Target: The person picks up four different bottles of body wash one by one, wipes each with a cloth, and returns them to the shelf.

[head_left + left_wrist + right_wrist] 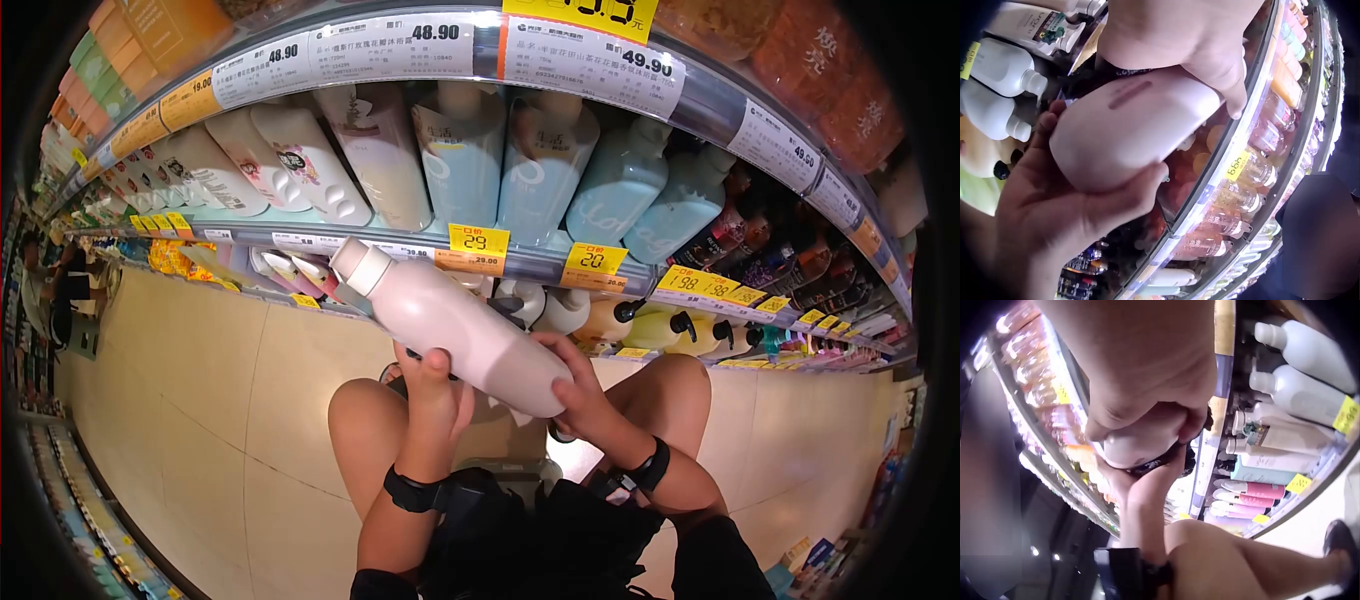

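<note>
A pale pink bottle [455, 320] with a cap lies aslant between both hands in the head view, its cap end up toward the left, close in front of the lower shelf. My left hand [437, 395] holds it from below around the middle, thumb along its near side. Around the base end, my right hand [580, 390] grips it with the thumb on the near face. The left wrist view shows the bottle's rounded base and a short reddish-brown mark [1130, 95] on its side. In the right wrist view, my right hand [1147, 394] covers much of the bottle.
Blue pump bottles [540, 170] and white bottles [310, 165] line the shelf ahead, above yellow price tags [479, 239]. More bottles with black pumps [660, 325] stand on the lower shelf. My bent knees [665, 400] flank my arms over the tiled floor [200, 390].
</note>
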Tool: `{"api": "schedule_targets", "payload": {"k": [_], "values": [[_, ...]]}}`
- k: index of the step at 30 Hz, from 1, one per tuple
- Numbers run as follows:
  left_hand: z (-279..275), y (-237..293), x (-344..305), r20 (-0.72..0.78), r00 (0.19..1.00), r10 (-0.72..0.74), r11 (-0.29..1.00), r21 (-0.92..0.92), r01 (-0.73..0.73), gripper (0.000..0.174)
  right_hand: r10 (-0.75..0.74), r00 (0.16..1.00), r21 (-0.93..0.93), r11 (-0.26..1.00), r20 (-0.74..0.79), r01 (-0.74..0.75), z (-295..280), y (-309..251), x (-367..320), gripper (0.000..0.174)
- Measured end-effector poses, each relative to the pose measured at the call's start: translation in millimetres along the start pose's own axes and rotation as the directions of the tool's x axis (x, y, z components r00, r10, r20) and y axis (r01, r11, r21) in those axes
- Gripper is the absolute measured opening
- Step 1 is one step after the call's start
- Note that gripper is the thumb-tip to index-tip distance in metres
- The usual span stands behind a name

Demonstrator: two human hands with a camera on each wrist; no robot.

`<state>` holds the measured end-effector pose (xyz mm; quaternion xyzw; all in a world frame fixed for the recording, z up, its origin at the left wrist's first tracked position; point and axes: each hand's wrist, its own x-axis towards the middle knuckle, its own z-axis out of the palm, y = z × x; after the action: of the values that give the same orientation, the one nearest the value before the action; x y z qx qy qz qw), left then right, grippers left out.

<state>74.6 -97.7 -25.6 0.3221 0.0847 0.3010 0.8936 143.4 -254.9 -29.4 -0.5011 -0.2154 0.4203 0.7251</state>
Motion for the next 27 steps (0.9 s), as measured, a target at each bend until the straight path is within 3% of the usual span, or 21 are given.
{"api": "schedule_targets", "payload": {"k": [1, 2, 3, 5, 7, 8, 9, 10, 11, 12, 13, 14, 15, 19, 20, 21, 22, 23, 24, 25, 27], "values": [[14, 3, -4, -0.044, 0.999, 0.014, 0.999, 0.046, -0.012, 0.074, -0.290, 0.954, -0.381, 0.892, -0.072, 0.242, 2, 0, 1, 0.083], [22, 6, -6, -0.088, 0.996, 0.032, 0.996, 0.091, -0.024, 0.073, -0.287, 0.955, -0.382, 0.893, -0.070, 0.240, 4, 1, 1, 0.083], [22, 7, -5, -0.089, 0.995, 0.035, 0.996, 0.090, -0.027, 0.073, -0.387, 0.919, -0.454, 0.834, -0.074, 0.315, 4, 1, 2, 0.081], [21, 10, -2, -0.148, 0.987, -0.065, 0.989, -0.139, 0.045, 0.061, -0.574, 0.817, -0.592, 0.679, -0.059, 0.434, 5, 2, 4, 0.079], [7, 5, -1, -0.182, 0.973, -0.141, 0.971, -0.218, 0.100, 0.060, -0.731, 0.683, -0.712, 0.484, -0.010, 0.508, 8, 1, 5, 0.080], [4, 5, -1, -0.101, 0.989, -0.107, 0.977, -0.198, 0.086, 0.065, -0.525, 0.819, -0.395, 0.820, -0.232, 0.414, 20, -10, 4, 0.068], [1, 5, 0, -0.017, 0.997, -0.073, 0.982, -0.176, 0.069, 0.071, -0.530, 0.818, -0.397, 0.816, -0.225, 0.420, 17, -11, 5, 0.068], [2, 7, -1, -0.016, 0.997, -0.070, 0.982, -0.177, 0.066, 0.071, -0.108, 0.956, 0.118, 0.983, -0.273, 0.144, 13, -15, 6, 0.065], [3, 9, -2, 0.000, 0.995, -0.099, 0.976, -0.197, 0.097, 0.075, 0.305, 0.948, 0.585, 0.787, -0.093, -0.196, 12, -19, 7, 0.066], [4, 10, -4, 0.016, 0.991, -0.130, 0.968, -0.216, 0.130, 0.079, 0.425, 0.901, 0.562, 0.727, 0.083, -0.395, 12, -26, 5, 0.073], [4, 9, -5, 0.018, 0.991, -0.131, 0.968, -0.215, 0.132, 0.079, 0.424, 0.902, 0.563, 0.727, 0.082, -0.393, 7, -19, 5, 0.073], [3, 8, -4, 0.029, 0.990, -0.136, 0.975, -0.175, 0.139, 0.083, 0.325, 0.862, 0.627, 0.592, 0.390, -0.506, -1, -5, 6, 0.075], [2, 7, -3, 0.037, 0.989, -0.142, 0.980, -0.136, 0.146, 0.087, 0.157, 0.748, 0.626, 0.452, 0.645, -0.635, -8, 3, 6, 0.077], [5, 2, 2, 0.133, 0.978, -0.162, 0.964, -0.191, 0.186, 0.092, 0.087, 0.786, 0.661, 0.491, 0.612, -0.568, -14, -5, 4, 0.071], [9, 0, 5, 0.142, 0.980, -0.140, 0.976, -0.149, 0.161, 0.094, 0.182, 0.917, 0.572, 0.734, 0.354, -0.367, -7, -12, -2, 0.071], [12, -2, 5, 0.147, 0.982, -0.118, 0.985, -0.106, 0.134, 0.095, 0.180, 0.982, 0.365, 0.911, 0.060, -0.190, -1, -16, -6, 0.074], [13, -3, 3, 0.142, 0.983, -0.114, 0.986, -0.105, 0.130, 0.095, 0.183, 0.981, 0.365, 0.910, 0.066, -0.195, 3, -16, -3, 0.074], [14, -5, 0, 0.101, 0.988, -0.121, 0.988, -0.085, 0.129, 0.095, -0.151, 0.985, -0.072, 0.987, -0.080, 0.145, 8, -15, 0, 0.079], [14, -5, -2, 0.061, 0.990, -0.128, 0.989, -0.065, 0.132, 0.094, -0.497, 0.865, -0.517, 0.758, -0.063, 0.397, 9, -15, 3, 0.086], [11, -8, -2, 0.059, 0.990, -0.131, 0.989, -0.067, 0.135, 0.094, -0.495, 0.867, -0.518, 0.759, -0.065, 0.394, 8, -15, 4, 0.086], [4, -16, -3, -0.117, 0.975, -0.190, 0.982, -0.043, 0.186, 0.092, -0.756, 0.613, -0.871, 0.121, 0.230, 0.476, 4, -16, 6, 0.090]]}}
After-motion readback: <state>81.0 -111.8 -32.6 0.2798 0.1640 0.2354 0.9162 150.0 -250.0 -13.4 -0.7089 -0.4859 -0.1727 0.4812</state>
